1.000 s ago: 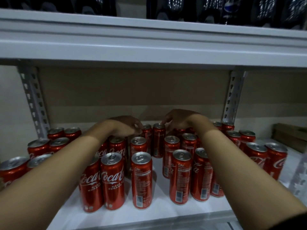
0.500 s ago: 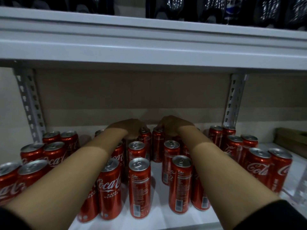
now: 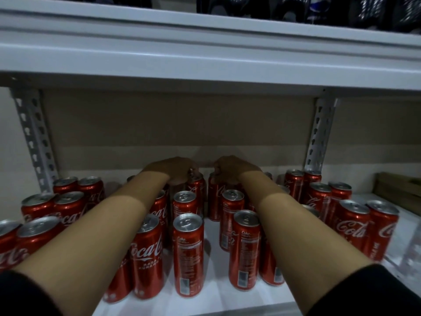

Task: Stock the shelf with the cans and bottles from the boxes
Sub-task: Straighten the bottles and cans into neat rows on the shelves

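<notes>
Several slim red cola cans stand on the white shelf (image 3: 211, 297), grouped at left (image 3: 68, 204), centre (image 3: 188, 254) and right (image 3: 353, 226). Both my arms reach over the centre group to its back row. My left hand (image 3: 173, 171) curls its fingers over the top of a back-row can (image 3: 196, 188). My right hand (image 3: 230, 168) grips the top of the neighbouring back can (image 3: 215, 197). The two hands lie close together, near the cardboard back wall. My forearms hide the cans beneath them.
The upper shelf's thick white edge (image 3: 205, 49) hangs low overhead, with dark bottles (image 3: 376, 10) on it. Perforated uprights stand at left (image 3: 34, 142) and right (image 3: 319, 133). A wooden box (image 3: 398, 188) sits far right; clear plastic bottles (image 3: 410, 254) show at the lower right.
Both hands have pushed deeper toward the back wall with the two back cans, and moved closer together. The view has come nearer to the shelf.
</notes>
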